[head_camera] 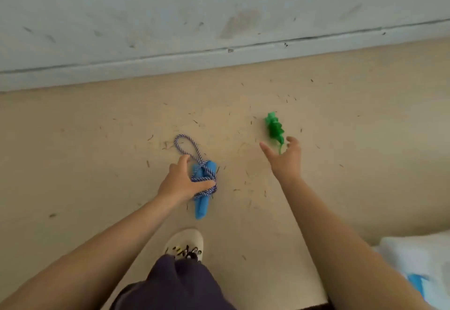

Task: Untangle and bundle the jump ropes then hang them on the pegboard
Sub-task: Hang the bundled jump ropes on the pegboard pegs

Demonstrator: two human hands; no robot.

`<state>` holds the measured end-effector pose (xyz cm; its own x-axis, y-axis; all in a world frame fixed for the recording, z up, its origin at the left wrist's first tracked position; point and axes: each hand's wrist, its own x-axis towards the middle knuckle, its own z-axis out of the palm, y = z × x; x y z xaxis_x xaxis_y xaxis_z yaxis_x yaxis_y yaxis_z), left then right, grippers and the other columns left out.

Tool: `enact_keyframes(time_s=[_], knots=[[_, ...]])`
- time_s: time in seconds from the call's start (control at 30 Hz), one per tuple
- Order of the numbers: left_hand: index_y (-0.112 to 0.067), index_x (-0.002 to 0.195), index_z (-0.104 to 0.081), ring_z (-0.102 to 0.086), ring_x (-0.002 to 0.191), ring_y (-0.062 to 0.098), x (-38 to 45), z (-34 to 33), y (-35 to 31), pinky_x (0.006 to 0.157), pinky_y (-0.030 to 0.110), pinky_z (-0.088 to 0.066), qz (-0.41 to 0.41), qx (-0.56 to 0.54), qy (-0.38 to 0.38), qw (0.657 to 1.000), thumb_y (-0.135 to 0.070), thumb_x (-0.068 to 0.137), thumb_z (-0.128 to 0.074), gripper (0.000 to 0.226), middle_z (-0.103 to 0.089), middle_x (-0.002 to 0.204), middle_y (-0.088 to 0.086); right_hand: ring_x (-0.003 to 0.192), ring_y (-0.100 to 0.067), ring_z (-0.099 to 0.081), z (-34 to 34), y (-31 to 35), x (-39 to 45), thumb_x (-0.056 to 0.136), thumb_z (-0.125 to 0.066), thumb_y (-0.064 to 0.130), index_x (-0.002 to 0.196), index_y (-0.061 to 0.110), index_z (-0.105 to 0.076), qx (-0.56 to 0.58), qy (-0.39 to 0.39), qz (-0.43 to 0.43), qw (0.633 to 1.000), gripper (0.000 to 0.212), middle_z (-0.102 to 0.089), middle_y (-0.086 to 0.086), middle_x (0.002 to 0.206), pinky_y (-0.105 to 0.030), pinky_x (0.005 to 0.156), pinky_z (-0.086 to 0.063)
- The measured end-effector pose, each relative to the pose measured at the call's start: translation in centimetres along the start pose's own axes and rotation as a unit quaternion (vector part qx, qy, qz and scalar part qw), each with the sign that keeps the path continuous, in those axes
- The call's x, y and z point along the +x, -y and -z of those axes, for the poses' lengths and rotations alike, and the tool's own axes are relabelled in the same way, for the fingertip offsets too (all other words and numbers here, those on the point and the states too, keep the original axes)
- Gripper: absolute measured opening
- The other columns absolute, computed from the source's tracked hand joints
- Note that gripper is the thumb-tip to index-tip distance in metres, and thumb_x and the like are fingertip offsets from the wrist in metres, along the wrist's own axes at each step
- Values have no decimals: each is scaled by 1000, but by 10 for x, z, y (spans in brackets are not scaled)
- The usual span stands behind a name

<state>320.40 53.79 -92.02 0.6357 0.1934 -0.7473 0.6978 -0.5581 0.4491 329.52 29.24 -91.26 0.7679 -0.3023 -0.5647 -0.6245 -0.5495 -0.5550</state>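
Head view is showing the floor as the largest thing, a beige surface with many small dark bits on it, and it is meeting the pale wall along a baseboard far ahead of both sets of fingertips. No pegboard is showing here, so I judge that hanging is a step not yet done.

Below the fingers, the person's dark trouser leg and a white shoe are standing, and a white-and-blue cloth is lying at the lower right, well apart from both hands.

Left hand is gripping the blue jump rope: its fingers are curling round the wrapped handles, thumb across the cord, probably so that the bundle is not coming loose. A loop of striped cord is reaching out just beyond the fingertips.

Right hand is reaching with fingers spread apart, holding nothing. The green jump rope, bundled and smaller, is lying just ahead of these fingers, between thumb and forefinger, perhaps touching; I cannot tell.

Between the two hands bare floor is leaving room for moving.
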Motion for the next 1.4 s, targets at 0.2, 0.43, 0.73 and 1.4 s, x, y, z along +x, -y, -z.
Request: enact_keyframes(time_s=[0.2,0.43,0.73,1.4], knots=[[-29,140,-37,-53,101,14,65,-48,17,80,31,-44,-33,-48,-43,997,-47,61,-91,97,-53,136,-1,119,-29,-53,-35,-9,93,84,-67,58,141,20,-41,-37,-30,-38,998,73,-54,-7,130,-52,104,-43],[-35,131,-51,-54,91,0,50,6,-18,66,15,-41,-61,-157,-37,985,-33,67,-91,75,-49,115,-16,51,-14,-59,-29,23,45,87,-69,45,110,14,-61,122,91,-1,988,40,-63,-4,83,-28,49,-50],[-39,95,-73,-66,91,-2,-159,167,-155,76,20,-51,-188,-240,-37,951,-23,79,-84,25,-69,109,-15,41,-8,-35,120,182,-160,95,-61,40,106,13,-45,235,271,28,933,33,-52,-6,67,-22,40,-26],[-41,84,-75,-69,89,-2,-579,498,-322,74,17,-52,-260,-405,-134,867,-60,59,-80,31,-73,94,-20,47,-19,-46,419,564,-528,89,-72,18,96,14,-61,111,254,310,909,14,-61,-2,61,-26,52,-41]])
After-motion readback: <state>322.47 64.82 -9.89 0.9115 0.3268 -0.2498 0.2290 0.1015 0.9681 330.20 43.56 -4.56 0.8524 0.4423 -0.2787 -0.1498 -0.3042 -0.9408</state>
